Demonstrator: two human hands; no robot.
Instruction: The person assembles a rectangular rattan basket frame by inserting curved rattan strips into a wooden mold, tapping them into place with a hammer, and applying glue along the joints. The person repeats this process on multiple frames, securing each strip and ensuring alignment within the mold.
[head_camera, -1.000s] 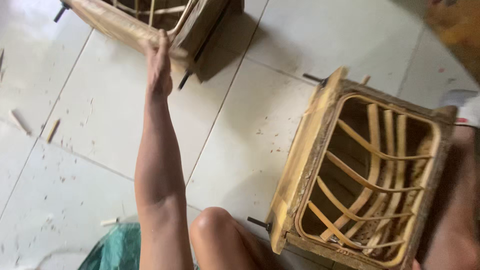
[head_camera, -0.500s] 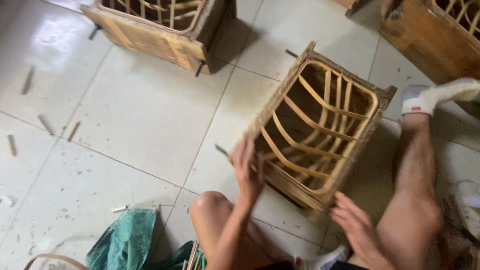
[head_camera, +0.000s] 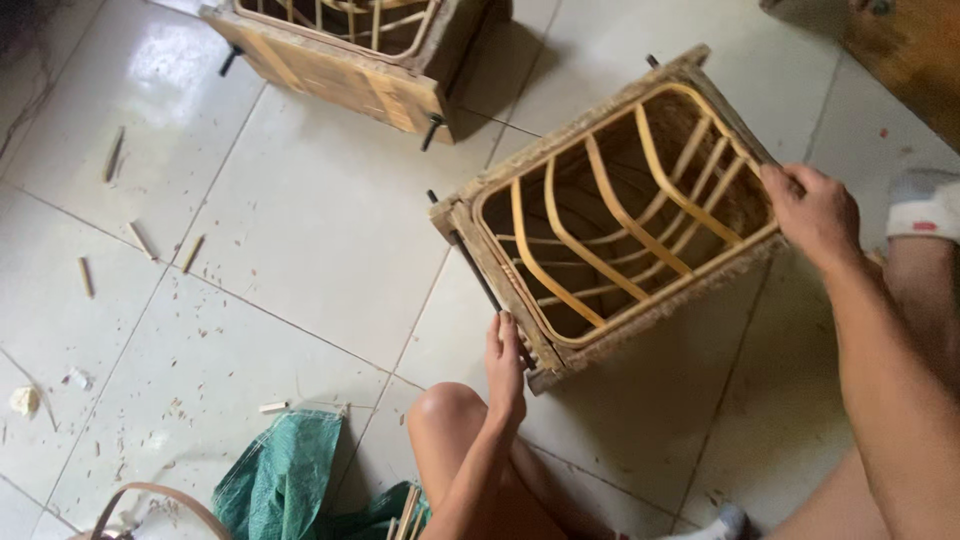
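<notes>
A rattan and wood frame box (head_camera: 560, 150) with curved cane slats lies on the tiled floor in front of me. My left hand (head_camera: 505, 362) grips its near left corner, next to a dark metal rod (head_camera: 480, 275) along the edge. At the far right rim, my right hand (head_camera: 815, 212) is closed over the edge. My bare knee (head_camera: 445, 415) rises just below the left hand.
A second similar frame box (head_camera: 335, 75) stands at the top left. A green woven sack (head_camera: 285, 480) and a curved cane strip (head_camera: 160, 495) lie at the bottom left. Short cane offcuts (head_camera: 140, 240) and shavings litter the tiles. Another wooden piece (head_camera: 905, 60) sits at the top right.
My left arm came back from the far box to the near one and now grips its corner. My right hand has risen to the far rim. The box has turned.
</notes>
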